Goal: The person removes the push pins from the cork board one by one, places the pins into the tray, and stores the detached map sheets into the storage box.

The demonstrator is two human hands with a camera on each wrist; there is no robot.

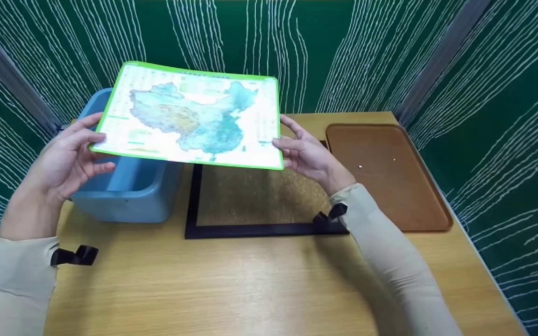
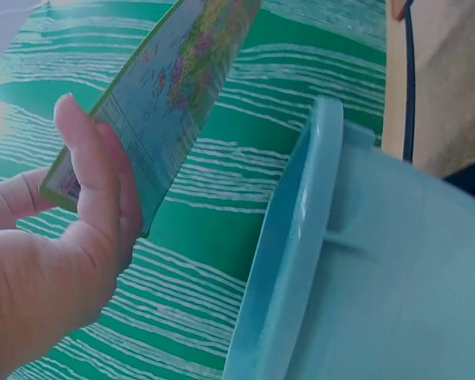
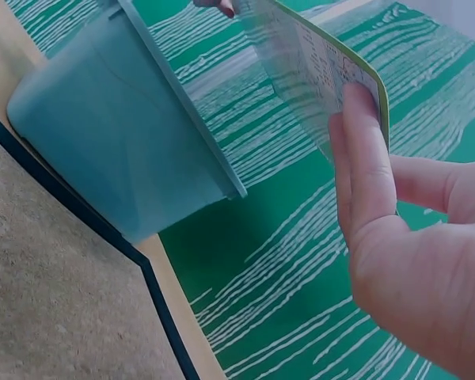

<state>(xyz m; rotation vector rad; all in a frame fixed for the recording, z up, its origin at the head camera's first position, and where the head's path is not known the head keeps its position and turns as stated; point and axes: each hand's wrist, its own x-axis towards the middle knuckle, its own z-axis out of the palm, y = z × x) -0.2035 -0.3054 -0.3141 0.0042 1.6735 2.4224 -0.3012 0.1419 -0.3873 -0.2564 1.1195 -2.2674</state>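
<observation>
A thin map board [image 1: 194, 116] with a bright green border is held up in the air, tilted toward the head camera. My left hand [image 1: 70, 156] pinches its lower left corner between thumb and fingers, above the blue bin [image 1: 124, 207]. At the right edge, my right hand [image 1: 308, 151] pinches the board near its lower corner. The board's underside, printed with another coloured map, shows in the left wrist view, where the left fingers [image 2: 95, 174] lie against it. In the right wrist view the right fingers [image 3: 364, 150] press that same underside.
A black-framed board [image 1: 259, 205] with a brownish speckled surface lies on the wooden table [image 1: 231, 289], partly hidden by the map. On the right is a brown tray [image 1: 390, 186] holding two tiny white bits. Green walls [image 1: 329, 28] with white lines enclose the table.
</observation>
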